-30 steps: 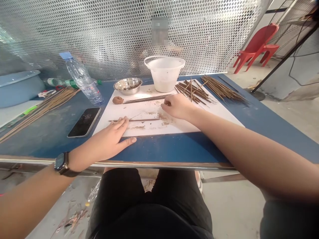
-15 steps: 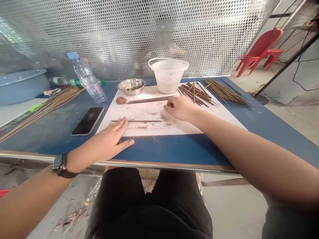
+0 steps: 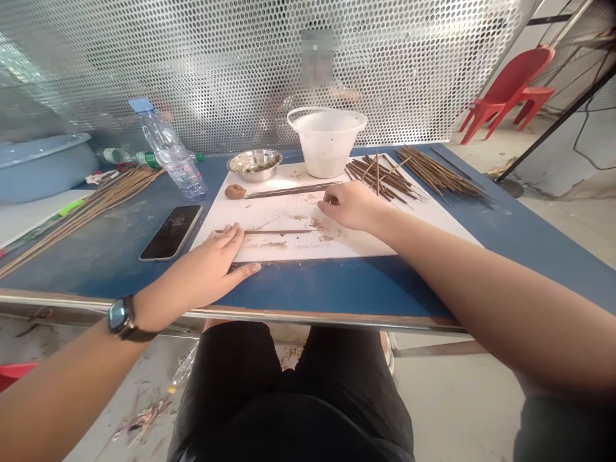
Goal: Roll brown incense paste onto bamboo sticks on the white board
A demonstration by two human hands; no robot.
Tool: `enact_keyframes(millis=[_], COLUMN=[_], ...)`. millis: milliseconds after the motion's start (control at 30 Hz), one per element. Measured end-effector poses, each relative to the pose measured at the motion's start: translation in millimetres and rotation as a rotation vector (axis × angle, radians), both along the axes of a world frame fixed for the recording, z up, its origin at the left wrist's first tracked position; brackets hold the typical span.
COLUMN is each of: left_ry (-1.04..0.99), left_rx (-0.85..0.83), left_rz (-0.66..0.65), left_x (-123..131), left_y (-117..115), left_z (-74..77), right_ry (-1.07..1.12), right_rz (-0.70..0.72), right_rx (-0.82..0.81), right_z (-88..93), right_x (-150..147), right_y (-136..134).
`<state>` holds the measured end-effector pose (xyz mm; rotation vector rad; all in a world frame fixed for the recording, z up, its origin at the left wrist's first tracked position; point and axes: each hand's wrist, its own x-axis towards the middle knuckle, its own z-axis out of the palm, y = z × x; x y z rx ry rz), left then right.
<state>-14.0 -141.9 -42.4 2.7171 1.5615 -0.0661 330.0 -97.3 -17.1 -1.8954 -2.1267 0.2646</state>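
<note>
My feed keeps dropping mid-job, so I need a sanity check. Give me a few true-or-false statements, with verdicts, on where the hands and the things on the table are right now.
1. The left hand lies flat, fingertips on a thin stick on the white board. True.
2. The phone lies on the white board. False: it lies on the blue table, left of the board.
3. The white bucket stands to the right of the steel bowl. True.
4. The right hand holds the water bottle. False: the hand rests curled on the board, and the bottle stands apart at the far left.
5. The brown lump sits inside the steel bowl. False: it lies on the board in front of the bowl.
</note>
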Motion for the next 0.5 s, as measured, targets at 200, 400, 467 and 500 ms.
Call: enact_keyframes(millis=[200,400,467,500], left_ry=[0.057,0.061,0.075,0.083], left_rx=[-0.041,-0.068,-0.05,-0.042], left_rz=[0.032,0.023,0.042,0.052], left_x=[7.4,5.3,1.7,0.2], left_y=[26.5,33.6,15.2,6.5], left_z=[9.6,10.9,11.9,12.5], right_ry=[-0.005,-0.01,-0.013,-0.015], right_rz=[-0.009,-0.01,-0.012,-0.007], right_rx=[-0.003,-0.01,-0.014,-0.012], right_z=[1.3,1.5,1.5,1.5], right_x=[-0.6,-1.0,-0.7,-0.4], right_y=[-1.5,-1.8,-1.2,-0.9])
